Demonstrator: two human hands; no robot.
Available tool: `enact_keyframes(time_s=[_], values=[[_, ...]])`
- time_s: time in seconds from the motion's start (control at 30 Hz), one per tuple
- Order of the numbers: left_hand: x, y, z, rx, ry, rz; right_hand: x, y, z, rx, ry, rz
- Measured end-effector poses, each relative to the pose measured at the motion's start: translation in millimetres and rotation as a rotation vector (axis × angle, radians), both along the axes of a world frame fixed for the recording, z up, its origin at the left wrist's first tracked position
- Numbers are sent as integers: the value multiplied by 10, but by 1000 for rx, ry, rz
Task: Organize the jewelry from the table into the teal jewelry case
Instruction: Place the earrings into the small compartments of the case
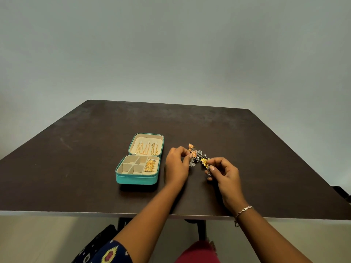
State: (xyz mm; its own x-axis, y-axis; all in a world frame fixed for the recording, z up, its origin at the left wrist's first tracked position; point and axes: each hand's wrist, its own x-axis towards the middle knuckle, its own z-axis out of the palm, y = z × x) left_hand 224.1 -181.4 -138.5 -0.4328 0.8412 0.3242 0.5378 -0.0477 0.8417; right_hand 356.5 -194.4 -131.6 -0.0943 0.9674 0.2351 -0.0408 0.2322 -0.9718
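The teal jewelry case point(136, 179) lies open on the dark table point(76, 168), left of my hands. Gold chains point(147, 149) hang in its cream lid, and gold rings point(150, 165) fill the slot at the right of its base. The other compartments look bare. A pile of earrings point(199, 155), orange, silver and yellow, lies to the right of the case. My left hand point(176, 167) pinches an orange earring point(193, 153) at the pile's left side. My right hand point(225, 172) pinches a yellow earring point(204, 162) at the pile's near right.
The table's near edge point(95, 213) runs just below my forearms. A plain wall stands behind the far edge. A dark object point(341, 190) pokes in at the table's right side. A thin bracelet point(244, 210) circles my right wrist.
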Motion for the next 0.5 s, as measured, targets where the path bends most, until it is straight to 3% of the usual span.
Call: enact_keyframes(time_s=[0.3,0.5], values=[[-33,-15,0,128,-209,-83,11,46,-36,-21,95,11],[-50,-5,-15,123,-250,-117,13,56,-71,-13,34,33]])
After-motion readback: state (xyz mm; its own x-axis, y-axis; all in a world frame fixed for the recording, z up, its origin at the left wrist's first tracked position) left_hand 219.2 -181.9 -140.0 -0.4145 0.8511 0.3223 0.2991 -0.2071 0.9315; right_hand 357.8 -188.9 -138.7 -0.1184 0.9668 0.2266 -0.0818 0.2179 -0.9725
